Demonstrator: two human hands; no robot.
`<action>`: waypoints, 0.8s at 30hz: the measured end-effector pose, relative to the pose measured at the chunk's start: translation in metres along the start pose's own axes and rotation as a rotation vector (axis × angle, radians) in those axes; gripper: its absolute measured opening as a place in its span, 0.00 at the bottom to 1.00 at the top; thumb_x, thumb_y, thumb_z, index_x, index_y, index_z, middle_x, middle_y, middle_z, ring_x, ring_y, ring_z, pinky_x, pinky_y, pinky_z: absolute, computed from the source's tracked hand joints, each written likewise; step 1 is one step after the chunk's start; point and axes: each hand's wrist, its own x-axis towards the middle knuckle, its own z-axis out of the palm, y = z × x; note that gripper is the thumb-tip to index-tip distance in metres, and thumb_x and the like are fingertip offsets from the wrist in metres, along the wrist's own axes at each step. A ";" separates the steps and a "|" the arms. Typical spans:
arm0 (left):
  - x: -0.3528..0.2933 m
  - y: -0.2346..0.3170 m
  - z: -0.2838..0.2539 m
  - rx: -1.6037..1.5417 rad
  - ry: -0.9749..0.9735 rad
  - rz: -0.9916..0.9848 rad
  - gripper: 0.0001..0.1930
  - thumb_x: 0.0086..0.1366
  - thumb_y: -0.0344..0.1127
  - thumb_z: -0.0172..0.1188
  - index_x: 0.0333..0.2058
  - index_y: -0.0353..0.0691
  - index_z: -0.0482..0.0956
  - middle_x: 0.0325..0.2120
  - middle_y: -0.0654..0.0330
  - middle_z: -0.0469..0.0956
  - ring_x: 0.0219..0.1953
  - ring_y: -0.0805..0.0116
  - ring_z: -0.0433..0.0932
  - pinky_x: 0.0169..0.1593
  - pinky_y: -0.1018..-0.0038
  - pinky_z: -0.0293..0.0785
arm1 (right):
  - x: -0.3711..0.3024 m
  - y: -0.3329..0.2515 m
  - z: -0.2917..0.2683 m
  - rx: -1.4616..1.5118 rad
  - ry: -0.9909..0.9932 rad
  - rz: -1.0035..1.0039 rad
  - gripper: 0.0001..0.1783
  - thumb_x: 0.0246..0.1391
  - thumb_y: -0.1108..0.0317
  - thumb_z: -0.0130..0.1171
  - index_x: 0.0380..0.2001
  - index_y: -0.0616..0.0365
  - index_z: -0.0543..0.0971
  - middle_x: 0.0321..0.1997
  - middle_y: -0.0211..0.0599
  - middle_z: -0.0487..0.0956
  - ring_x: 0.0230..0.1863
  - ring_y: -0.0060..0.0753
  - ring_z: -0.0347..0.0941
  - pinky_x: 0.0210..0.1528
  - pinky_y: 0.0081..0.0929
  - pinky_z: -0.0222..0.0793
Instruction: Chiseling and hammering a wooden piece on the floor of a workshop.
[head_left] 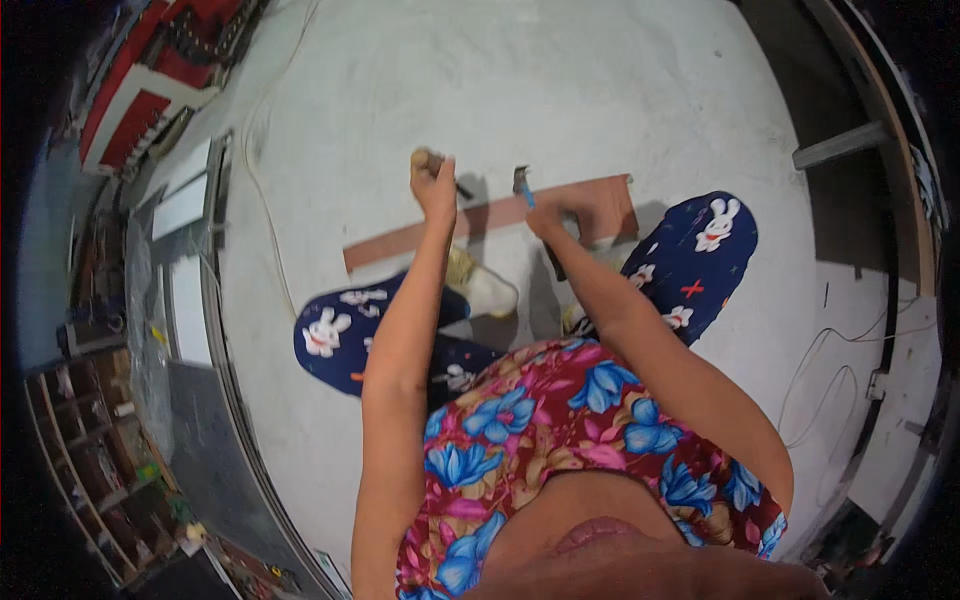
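My left hand (434,188) is closed in a fist above the left half of a long reddish-brown board (400,246) on the floor. A brownish rounded part shows at the top of this fist, and a short dark piece (464,190) juts out to its right; what I grip there cannot be made out. My right hand (546,218) is closed round the blue handle of a small hammer (527,192), its dark metal head pointing away from me. This hand is over the board's right half.
I squat on a pale floor (520,80), knees in dark blue patterned trousers (690,260) on either side of the board. A thin cable (258,180) runs along the left. Wooden shelving (95,450) stands far left, a red and white object (140,115) at upper left.
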 end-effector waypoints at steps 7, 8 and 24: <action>-0.004 -0.026 -0.008 0.092 0.017 -0.008 0.09 0.52 0.31 0.60 0.30 0.37 0.71 0.24 0.64 0.72 0.27 0.75 0.70 0.32 0.77 0.68 | -0.010 0.010 -0.008 0.196 -0.145 0.080 0.14 0.50 0.64 0.43 0.23 0.64 0.73 0.17 0.47 0.74 0.17 0.43 0.72 0.20 0.36 0.68; -0.005 -0.029 -0.008 0.095 0.017 -0.009 0.09 0.52 0.31 0.60 0.30 0.37 0.71 0.24 0.64 0.72 0.27 0.75 0.70 0.32 0.77 0.68 | -0.011 0.011 -0.010 0.218 -0.167 0.135 0.14 0.50 0.64 0.42 0.23 0.63 0.73 0.17 0.48 0.74 0.17 0.44 0.72 0.21 0.38 0.68; 0.001 -0.053 0.009 0.185 0.044 0.114 0.13 0.51 0.30 0.59 0.36 0.35 0.70 0.29 0.56 0.72 0.33 0.66 0.71 0.41 0.71 0.69 | -0.015 0.027 -0.020 -0.119 0.092 -0.091 0.15 0.46 0.62 0.46 0.22 0.63 0.77 0.23 0.57 0.76 0.32 0.51 0.75 0.38 0.46 0.69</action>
